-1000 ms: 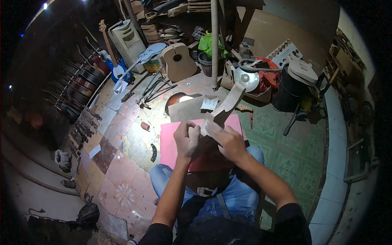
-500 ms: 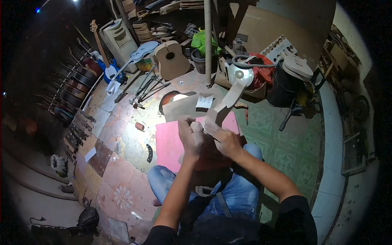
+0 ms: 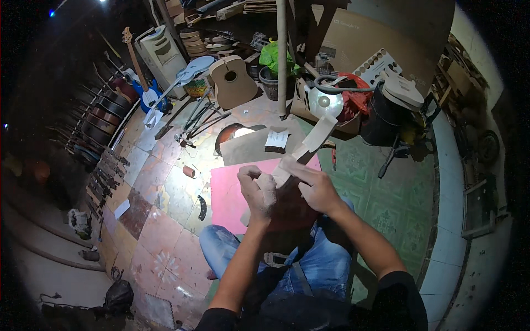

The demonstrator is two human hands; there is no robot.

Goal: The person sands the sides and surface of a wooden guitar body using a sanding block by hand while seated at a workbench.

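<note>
Change over the last half second: the right hand [image 3: 314, 185] has gone from curled around the pale wooden piece [image 3: 316, 135] to stretched out over it, fingers extended and blurred near its lower end. The piece has also turned slightly, and more of its broad light face shows.

Position: wooden piece at the centre of the frame, slanting toward the upper right, above the pink board [image 3: 226, 193].

Left hand [image 3: 258, 193]: clenched at the piece's lower end, thumb uppermost, in much the same place as before. Right hand: fingers straightened, touching or just above the wood; blur hides which. Cannot tell if anything thin lies under the fingertips.

Reading (judgement): left steadies, right works along the surface; the changed reach fits a stroke in progress. No change in the wood's finish can be made out.

Surroundings unchanged: white paper [image 3: 277, 138] at upper centre; dark curved part [image 3: 202, 208] left of the board, on the floor [image 3: 176, 237].
</note>
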